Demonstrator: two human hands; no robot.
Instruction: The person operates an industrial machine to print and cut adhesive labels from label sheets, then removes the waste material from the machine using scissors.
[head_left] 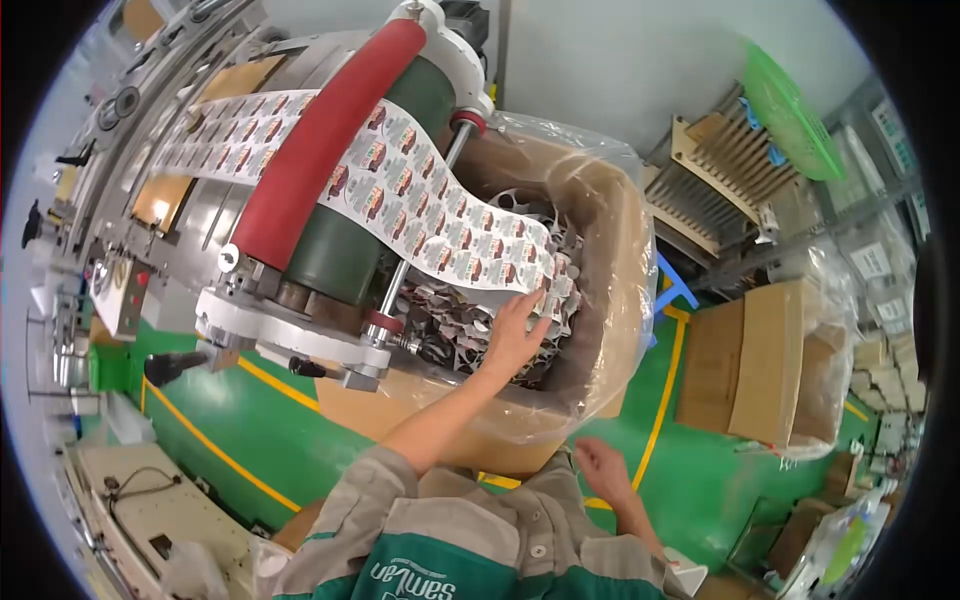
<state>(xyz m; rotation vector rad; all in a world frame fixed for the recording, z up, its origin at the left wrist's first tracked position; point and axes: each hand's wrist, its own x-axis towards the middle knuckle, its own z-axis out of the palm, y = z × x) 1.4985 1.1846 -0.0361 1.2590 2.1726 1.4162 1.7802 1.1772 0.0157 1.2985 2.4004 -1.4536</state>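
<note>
A white web of printed labels (405, 185) runs out between a red roller (325, 130) and a dark green roller (345, 245). Its loose end drapes into a large plastic-lined carton (600, 330) holding a heap of cut paper scraps (450, 325). My left hand (515, 335) reaches over the carton, fingers stretched and apart, with the fingertips at the lower edge of the web's end. Whether they press on it is hard to see. Low beside my body, my right hand (603, 468) is loosely curled, with nothing visible in it.
The machine's side frame with a black handle (175, 368) juts toward me on the left. Right of the carton stand another cardboard box (745, 365), a wooden slatted rack (715, 175) and a green basket (790, 115). Yellow lines mark the green floor (205, 385).
</note>
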